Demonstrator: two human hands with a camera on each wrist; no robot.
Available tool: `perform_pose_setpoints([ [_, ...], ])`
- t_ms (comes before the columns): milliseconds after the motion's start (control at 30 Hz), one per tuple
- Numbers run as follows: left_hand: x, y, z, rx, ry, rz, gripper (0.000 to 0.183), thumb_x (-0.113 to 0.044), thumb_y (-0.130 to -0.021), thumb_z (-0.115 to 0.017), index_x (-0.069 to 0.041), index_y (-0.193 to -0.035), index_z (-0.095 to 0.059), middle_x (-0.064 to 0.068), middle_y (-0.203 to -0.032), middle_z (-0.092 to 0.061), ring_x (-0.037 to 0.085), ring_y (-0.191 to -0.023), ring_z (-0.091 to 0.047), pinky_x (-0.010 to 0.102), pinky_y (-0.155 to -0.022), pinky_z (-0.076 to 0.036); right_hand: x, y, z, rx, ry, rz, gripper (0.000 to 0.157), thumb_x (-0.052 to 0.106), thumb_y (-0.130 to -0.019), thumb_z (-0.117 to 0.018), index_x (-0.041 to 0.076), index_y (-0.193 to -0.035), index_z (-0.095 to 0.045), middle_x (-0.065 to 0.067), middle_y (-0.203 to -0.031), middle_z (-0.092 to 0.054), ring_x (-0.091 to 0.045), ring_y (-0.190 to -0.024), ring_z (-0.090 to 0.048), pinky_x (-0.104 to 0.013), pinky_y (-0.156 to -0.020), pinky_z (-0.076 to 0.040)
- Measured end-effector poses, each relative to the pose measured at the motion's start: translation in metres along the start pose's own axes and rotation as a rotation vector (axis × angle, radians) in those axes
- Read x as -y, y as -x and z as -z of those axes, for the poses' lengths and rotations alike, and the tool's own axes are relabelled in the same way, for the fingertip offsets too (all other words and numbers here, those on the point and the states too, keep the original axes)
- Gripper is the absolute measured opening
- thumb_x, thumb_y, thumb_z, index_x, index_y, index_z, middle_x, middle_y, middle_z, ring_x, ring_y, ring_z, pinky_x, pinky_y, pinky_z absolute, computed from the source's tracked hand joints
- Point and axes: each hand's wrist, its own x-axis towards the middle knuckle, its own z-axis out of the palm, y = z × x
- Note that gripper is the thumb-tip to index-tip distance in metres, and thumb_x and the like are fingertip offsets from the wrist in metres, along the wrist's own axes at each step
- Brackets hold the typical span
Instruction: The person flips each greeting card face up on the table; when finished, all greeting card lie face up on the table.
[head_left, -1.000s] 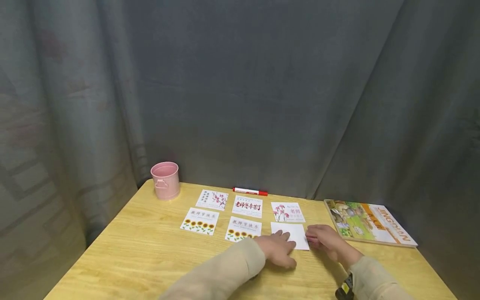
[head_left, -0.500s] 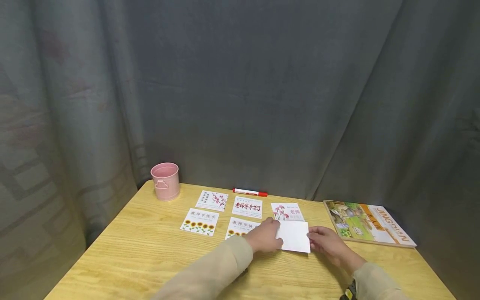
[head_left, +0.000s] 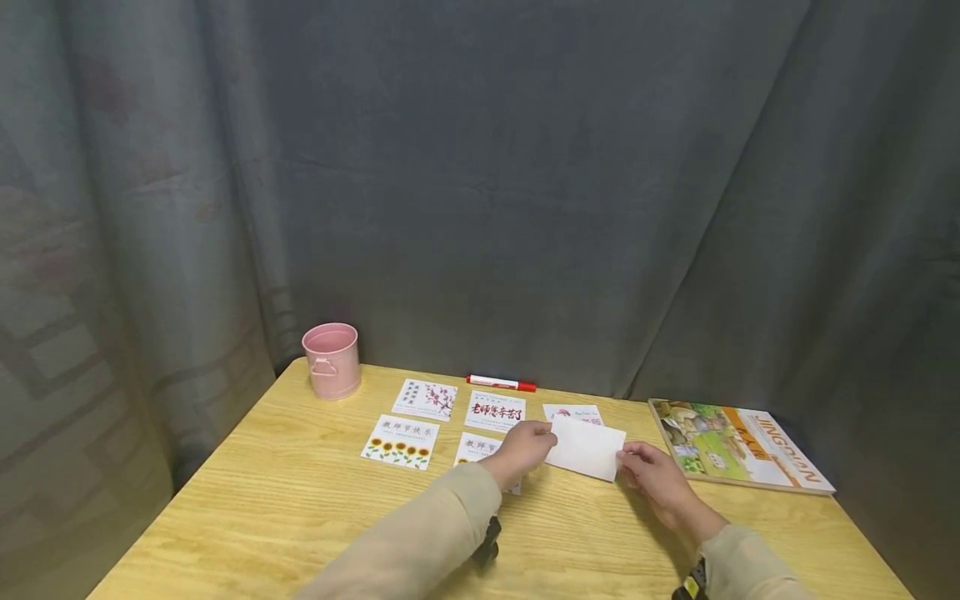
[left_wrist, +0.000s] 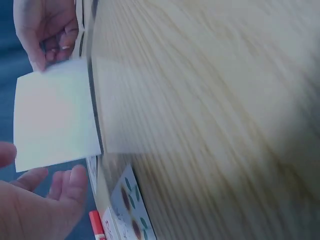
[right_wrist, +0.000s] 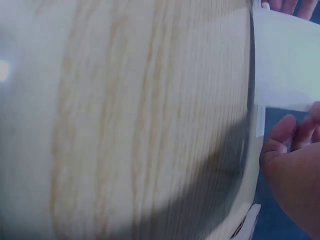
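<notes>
A white card (head_left: pixel 585 448) with its blank side showing is held up off the table between two hands. My left hand (head_left: pixel 522 450) pinches its left edge, and my right hand (head_left: pixel 658 482) pinches the right edge. In the left wrist view the card (left_wrist: pixel 55 117) stands tilted above the wood. The right wrist view shows part of the same card (right_wrist: pixel 287 62) beside the right fingers. Behind it, a pink flower card (head_left: pixel 573 413) is partly covered. A sunflower card (head_left: pixel 477 448) lies partly hidden under the left hand and forearm.
Further left lie another sunflower card (head_left: pixel 400 442), a blossom card (head_left: pixel 424 400) and a red-lettered card (head_left: pixel 495 412). A red and white marker (head_left: pixel 501 383) rests along the back edge. A pink bucket (head_left: pixel 331 362) stands back left; a picture book (head_left: pixel 738 446) lies at right.
The white card was flat under the left fingers; it has been lifted and tilted up, now gripped at both sides. The left hand shifted from its top to its left edge.
</notes>
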Motion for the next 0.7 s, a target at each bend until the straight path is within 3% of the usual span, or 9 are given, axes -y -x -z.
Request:
perform_pose_setpoints([
  [67,-0.0005,-0.0009,-0.0022,-0.020,0.033,0.007,0.035,-0.017,-0.103,-0.053,0.004,-0.126,-0.068,0.014,-0.126,-0.068,0.031,-0.113,-0.064,0.043,-0.093,-0.053,0.0000,0.0001,0.0009,-0.011,-0.022,-0.003,0.015,0.007,-0.108,-0.049,-0.006,-0.114,-0.054,-0.004,-0.091,-0.058,-0.014,-0.080,-0.055,-0.026,-0.067,-0.051],
  [133,-0.0004,-0.0024,-0.0039,-0.035,0.092,0.007,0.028,-0.016,-0.103,-0.051,0.005,-0.105,-0.071,0.013,-0.104,-0.071,0.032,-0.105,-0.067,0.041,-0.089,-0.054,0.0007,0.0007,0.0022,-0.018,-0.062,-0.017,0.019,0.010,-0.109,-0.048,-0.006,-0.115,-0.057,-0.003,-0.093,-0.060,-0.012,-0.080,-0.058,-0.024,-0.068,-0.054],
  [233,0.0009,-0.0041,-0.0048,-0.066,0.206,-0.011,0.023,-0.012,-0.102,-0.051,0.000,-0.086,-0.063,0.008,-0.080,-0.063,0.032,-0.090,-0.070,0.040,-0.082,-0.056,0.0011,0.0017,0.0041,-0.011,-0.082,-0.018,0.024,0.011,-0.109,-0.048,-0.007,-0.117,-0.062,-0.002,-0.094,-0.062,-0.010,-0.079,-0.061,-0.023,-0.070,-0.056],
  [333,0.0022,-0.0031,-0.0029,-0.061,0.260,-0.008,0.014,-0.011,-0.102,-0.052,-0.001,-0.101,-0.062,0.006,-0.079,-0.061,0.028,-0.082,-0.068,0.040,-0.077,-0.057,0.0004,0.0026,0.0033,0.010,-0.048,0.007,0.024,0.009,-0.107,-0.053,-0.010,-0.119,-0.060,-0.003,-0.091,-0.061,-0.011,-0.076,-0.060,-0.024,-0.071,-0.057],
  [467,0.0045,-0.0013,-0.0004,-0.029,0.249,0.010,0.033,-0.010,-0.103,-0.053,0.003,-0.133,-0.053,0.007,-0.088,-0.062,0.019,-0.073,-0.060,0.037,-0.073,-0.057,-0.0019,0.0032,-0.0007,0.046,0.003,0.024,0.032,0.005,-0.104,-0.056,-0.012,-0.129,-0.045,-0.005,-0.091,-0.062,-0.012,-0.076,-0.060,-0.026,-0.070,-0.056],
  [567,0.0062,-0.0003,0.0003,-0.015,0.235,0.010,0.041,-0.008,-0.101,-0.054,0.005,-0.140,-0.049,0.008,-0.086,-0.061,0.018,-0.072,-0.058,0.036,-0.072,-0.057,-0.0029,0.0034,-0.0032,0.059,0.027,0.018,0.036,0.005,-0.104,-0.055,-0.012,-0.132,-0.041,-0.007,-0.093,-0.064,-0.014,-0.078,-0.061,-0.026,-0.069,-0.056],
  [700,0.0073,0.0013,0.0013,0.001,0.183,-0.006,0.040,-0.007,-0.101,-0.054,0.008,-0.138,-0.052,0.006,-0.084,-0.061,0.017,-0.073,-0.060,0.036,-0.074,-0.058,-0.0036,0.0041,-0.0034,0.076,0.043,0.019,0.034,0.005,-0.103,-0.056,-0.014,-0.129,-0.044,-0.008,-0.093,-0.063,-0.016,-0.077,-0.060,-0.027,-0.068,-0.056],
])
